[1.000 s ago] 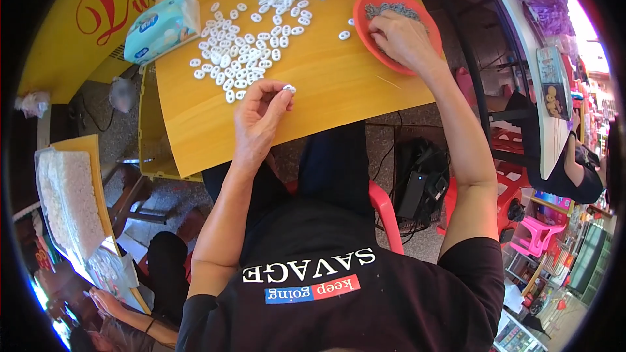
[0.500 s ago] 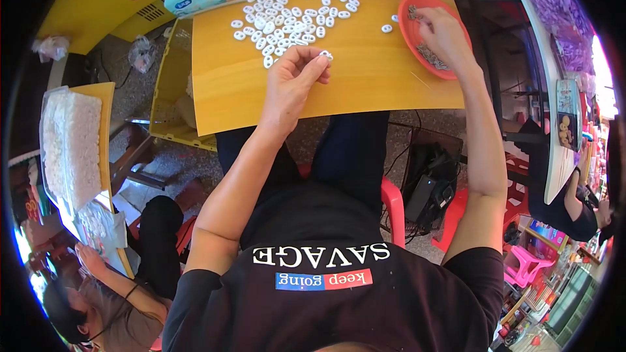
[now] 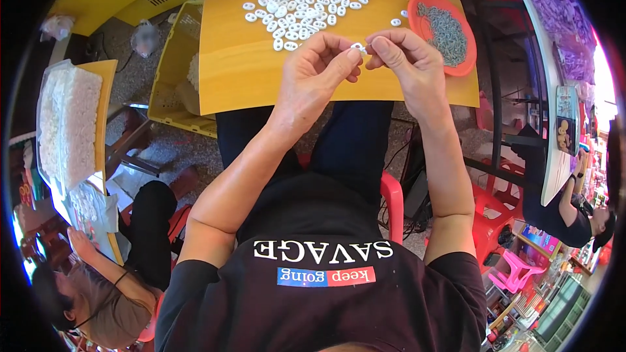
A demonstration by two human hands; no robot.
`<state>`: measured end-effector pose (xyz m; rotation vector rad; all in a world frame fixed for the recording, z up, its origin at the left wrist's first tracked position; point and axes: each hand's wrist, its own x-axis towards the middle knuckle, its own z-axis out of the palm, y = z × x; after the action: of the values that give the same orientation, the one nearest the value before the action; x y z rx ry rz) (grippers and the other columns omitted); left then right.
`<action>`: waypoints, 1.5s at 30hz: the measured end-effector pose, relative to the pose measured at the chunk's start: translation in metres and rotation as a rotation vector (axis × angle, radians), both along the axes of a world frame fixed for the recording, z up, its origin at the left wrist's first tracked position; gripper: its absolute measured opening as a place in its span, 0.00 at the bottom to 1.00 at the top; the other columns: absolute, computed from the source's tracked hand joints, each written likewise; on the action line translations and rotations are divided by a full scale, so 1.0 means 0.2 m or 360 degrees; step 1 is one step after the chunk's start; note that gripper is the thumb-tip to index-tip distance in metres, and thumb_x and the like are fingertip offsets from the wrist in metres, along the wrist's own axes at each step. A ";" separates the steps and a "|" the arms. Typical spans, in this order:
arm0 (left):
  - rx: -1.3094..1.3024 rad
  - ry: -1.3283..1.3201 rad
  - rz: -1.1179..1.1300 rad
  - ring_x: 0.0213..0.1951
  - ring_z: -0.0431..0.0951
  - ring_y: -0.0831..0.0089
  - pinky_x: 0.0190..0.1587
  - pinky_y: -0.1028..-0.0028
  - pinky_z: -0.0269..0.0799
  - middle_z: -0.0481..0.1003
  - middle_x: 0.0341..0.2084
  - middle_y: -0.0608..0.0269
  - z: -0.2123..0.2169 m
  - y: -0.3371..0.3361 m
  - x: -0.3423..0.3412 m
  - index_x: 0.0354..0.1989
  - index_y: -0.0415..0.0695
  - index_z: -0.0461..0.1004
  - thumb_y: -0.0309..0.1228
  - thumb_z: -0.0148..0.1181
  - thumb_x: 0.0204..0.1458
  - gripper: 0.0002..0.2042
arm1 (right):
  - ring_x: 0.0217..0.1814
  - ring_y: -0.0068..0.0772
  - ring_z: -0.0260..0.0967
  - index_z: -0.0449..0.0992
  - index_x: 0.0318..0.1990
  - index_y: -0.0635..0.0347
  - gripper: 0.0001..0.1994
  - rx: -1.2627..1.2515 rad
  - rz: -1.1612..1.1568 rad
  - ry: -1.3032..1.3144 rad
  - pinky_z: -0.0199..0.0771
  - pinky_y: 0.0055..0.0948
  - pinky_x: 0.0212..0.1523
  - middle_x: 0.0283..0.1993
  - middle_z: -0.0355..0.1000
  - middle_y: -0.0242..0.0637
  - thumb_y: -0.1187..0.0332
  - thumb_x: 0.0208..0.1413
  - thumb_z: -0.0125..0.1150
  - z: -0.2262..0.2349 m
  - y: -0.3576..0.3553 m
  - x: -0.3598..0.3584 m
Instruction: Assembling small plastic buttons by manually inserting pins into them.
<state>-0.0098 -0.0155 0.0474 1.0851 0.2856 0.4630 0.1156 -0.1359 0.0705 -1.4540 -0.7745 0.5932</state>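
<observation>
**Two hands, nearly tip to tip!**

Here's the left hand (image 3: 310, 75), thumb (image 3: 340, 66) pressed toward a bent index finger (image 3: 332, 40) in a tight pinch! Opposite, the right hand (image 3: 417, 68), fingers curled, thumb angled inward, whether its tips meet too small to tell! Both elbows bent wide, left forearm (image 3: 254, 160) and right forearm (image 3: 447, 156) slanting inward, fingertips just beside each other!

The left hand (image 3: 312, 75) pinches a small white two-holed piece (image 3: 358, 46); the right hand (image 3: 415, 68) meets it at 3 o'clock. From there, scattered white pieces (image 3: 291, 18) lie toward 10 o'clock on the table (image 3: 261, 79), a red bowl (image 3: 471, 52) of grey bits (image 3: 448, 37) toward 3.
</observation>
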 end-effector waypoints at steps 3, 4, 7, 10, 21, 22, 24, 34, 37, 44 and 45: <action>0.0026 -0.0043 0.0041 0.32 0.74 0.81 0.37 0.79 0.71 0.75 0.29 0.65 0.02 -0.01 -0.02 0.38 0.36 0.72 0.30 0.59 0.58 0.08 | 0.34 0.18 0.70 0.77 0.42 0.69 0.10 0.0041 0.0026 0.0037 0.72 0.18 0.38 0.35 0.76 0.32 0.68 0.59 0.62 0.00 0.01 -0.06; 0.0023 -0.0043 0.0048 0.32 0.74 0.81 0.37 0.79 0.71 0.75 0.29 0.65 0.02 -0.01 -0.03 0.38 0.36 0.72 0.30 0.59 0.58 0.08 | 0.34 0.19 0.70 0.77 0.42 0.69 0.11 0.0060 0.0026 0.0029 0.72 0.18 0.38 0.35 0.76 0.32 0.68 0.59 0.62 0.00 0.02 -0.07; 0.0065 -0.0060 0.0050 0.33 0.75 0.78 0.39 0.77 0.72 0.76 0.30 0.63 0.02 0.00 -0.05 0.40 0.38 0.72 0.30 0.60 0.58 0.08 | 0.34 0.19 0.71 0.77 0.41 0.69 0.10 0.0073 -0.0005 0.0069 0.72 0.18 0.38 0.35 0.76 0.33 0.68 0.59 0.61 0.01 0.02 -0.10; 0.0043 -0.0084 0.0062 0.33 0.75 0.79 0.39 0.77 0.72 0.76 0.30 0.63 0.03 -0.01 -0.06 0.39 0.37 0.72 0.29 0.59 0.58 0.08 | 0.34 0.19 0.71 0.77 0.39 0.68 0.08 0.0122 -0.0067 -0.0038 0.72 0.18 0.36 0.34 0.76 0.33 0.70 0.59 0.61 0.01 0.04 -0.14; 0.0266 0.0012 0.0170 0.31 0.75 0.81 0.37 0.80 0.72 0.77 0.29 0.63 0.00 -0.01 -0.06 0.36 0.35 0.72 0.26 0.58 0.58 0.06 | 0.32 0.20 0.74 0.75 0.37 0.68 0.06 0.0126 -0.0111 -0.0264 0.75 0.19 0.35 0.31 0.76 0.34 0.73 0.59 0.61 -0.07 0.07 -0.17; 0.0267 0.0010 0.0166 0.31 0.75 0.81 0.37 0.80 0.72 0.77 0.29 0.63 -0.01 -0.01 -0.05 0.36 0.35 0.72 0.26 0.58 0.58 0.06 | 0.33 0.21 0.74 0.75 0.37 0.68 0.06 0.0136 -0.0125 -0.0176 0.75 0.19 0.36 0.32 0.76 0.34 0.72 0.59 0.60 -0.09 0.07 -0.16; 0.0204 0.0010 0.0136 0.30 0.75 0.81 0.37 0.79 0.72 0.77 0.28 0.63 -0.05 0.00 -0.02 0.36 0.35 0.72 0.27 0.59 0.58 0.07 | 0.33 0.22 0.75 0.76 0.38 0.68 0.06 0.0090 -0.0132 -0.0098 0.76 0.20 0.37 0.32 0.76 0.34 0.72 0.59 0.60 -0.12 0.06 -0.14; 0.0032 0.0105 -0.0041 0.30 0.76 0.78 0.37 0.77 0.72 0.77 0.27 0.62 -0.09 0.06 -0.02 0.37 0.37 0.74 0.30 0.61 0.57 0.08 | 0.36 0.25 0.76 0.77 0.39 0.67 0.07 -0.0073 0.0004 -0.0814 0.77 0.22 0.38 0.37 0.76 0.37 0.74 0.56 0.63 -0.02 0.00 -0.02; 0.0026 0.0111 -0.0033 0.29 0.76 0.78 0.36 0.78 0.72 0.77 0.26 0.63 -0.08 0.06 -0.03 0.37 0.37 0.74 0.30 0.61 0.57 0.08 | 0.34 0.30 0.76 0.78 0.37 0.66 0.06 -0.0056 0.0004 -0.1153 0.76 0.24 0.35 0.34 0.75 0.39 0.76 0.52 0.65 0.02 0.02 -0.03; 0.0090 0.0132 -0.0055 0.29 0.75 0.80 0.35 0.79 0.72 0.75 0.26 0.65 -0.06 0.05 -0.05 0.36 0.37 0.73 0.29 0.60 0.57 0.07 | 0.31 0.38 0.73 0.75 0.33 0.67 0.04 -0.0017 0.0030 -0.1369 0.72 0.30 0.31 0.31 0.73 0.40 0.78 0.50 0.65 0.01 0.03 -0.04; 0.0084 0.0136 -0.0055 0.29 0.75 0.81 0.34 0.80 0.72 0.75 0.26 0.66 -0.06 0.05 -0.05 0.36 0.36 0.73 0.28 0.60 0.57 0.07 | 0.30 0.37 0.73 0.75 0.32 0.67 0.04 -0.0042 0.0024 -0.1282 0.72 0.29 0.30 0.30 0.73 0.40 0.77 0.50 0.64 0.01 0.03 -0.05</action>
<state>-0.0200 -0.0056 0.0345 1.1615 0.3308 0.3957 0.1053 -0.1298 0.0726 -1.7195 -1.3988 -0.0036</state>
